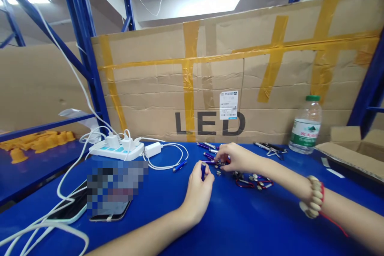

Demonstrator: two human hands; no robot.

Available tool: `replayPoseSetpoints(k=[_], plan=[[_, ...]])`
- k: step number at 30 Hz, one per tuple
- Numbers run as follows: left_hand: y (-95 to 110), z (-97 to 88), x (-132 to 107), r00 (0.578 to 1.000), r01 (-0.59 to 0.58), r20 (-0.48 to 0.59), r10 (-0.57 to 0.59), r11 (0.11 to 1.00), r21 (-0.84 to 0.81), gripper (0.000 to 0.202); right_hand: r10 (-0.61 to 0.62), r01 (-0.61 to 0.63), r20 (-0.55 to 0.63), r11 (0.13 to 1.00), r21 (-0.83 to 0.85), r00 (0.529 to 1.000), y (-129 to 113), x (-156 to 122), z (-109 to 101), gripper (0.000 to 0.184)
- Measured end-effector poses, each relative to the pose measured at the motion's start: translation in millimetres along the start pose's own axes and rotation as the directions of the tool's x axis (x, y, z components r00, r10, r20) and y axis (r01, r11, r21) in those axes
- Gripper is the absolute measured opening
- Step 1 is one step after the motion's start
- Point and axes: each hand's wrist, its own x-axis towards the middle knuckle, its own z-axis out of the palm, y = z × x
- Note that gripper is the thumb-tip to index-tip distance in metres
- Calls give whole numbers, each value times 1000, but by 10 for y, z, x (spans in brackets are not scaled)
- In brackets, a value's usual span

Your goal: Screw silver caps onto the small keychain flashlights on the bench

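My left hand (200,190) is closed around a short dark-blue metal tube (203,171), whose end sticks up between thumb and forefinger. My right hand (238,158) reaches down into a pile of small parts just beyond, its fingers bent and drawn together; whatever is at the fingertips is too small to make out. Several shiny blue pen-like tubes (208,156) lie by those fingers. Small silver pieces (219,173) are scattered under the right hand. Red carabiner clips (244,184) with metal bits lie below the right wrist. Another blue tube (180,166) rests apart, left of my left hand.
A white power strip (117,150) with plugs and looping white cables stands left, beside two phones (111,212). Behind is a taped cardboard sheet (150,88). A water bottle (305,126), dark pens (271,148) and an open carton (354,156) are at right.
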Motion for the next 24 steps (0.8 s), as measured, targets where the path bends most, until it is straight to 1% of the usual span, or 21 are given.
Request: replayPoseSetpoints(k=[2,4,8,11,14,16,19,21,24], plan=[[20,2,-13,1000,-30,2,30,999,29,13,-2,6,-53,997,73,999,-36,15,-58,26],[36,5,-27,999,-54,13,53,997,56,15,10,3,-81,987,160,997,-104,12,-135,28],[44,12,-60,995,-75,67,69,993,92,12,73,-29,-127,949,313,989,-268,-70,-233,25],[56,14,-97,989,-88,126,74,990,111,10,143,-58,-169,901,430,975,-329,-187,-182,26],[92,16,-147,976,-132,192,105,982,134,14,234,-89,-189,820,566,954,-325,-327,-65,32],[114,17,-176,963,-157,242,117,976,151,15,296,-117,-176,755,645,939,-310,-424,10,35],[115,19,-202,945,-159,311,100,972,171,17,375,-184,-120,678,712,919,-290,-550,97,38],[90,19,-203,939,-169,330,98,967,192,18,424,-228,-70,612,758,903,-278,-607,145,39],[41,22,-185,925,-242,343,161,948,208,16,468,-247,-24,510,824,883,-275,-656,200,36]])
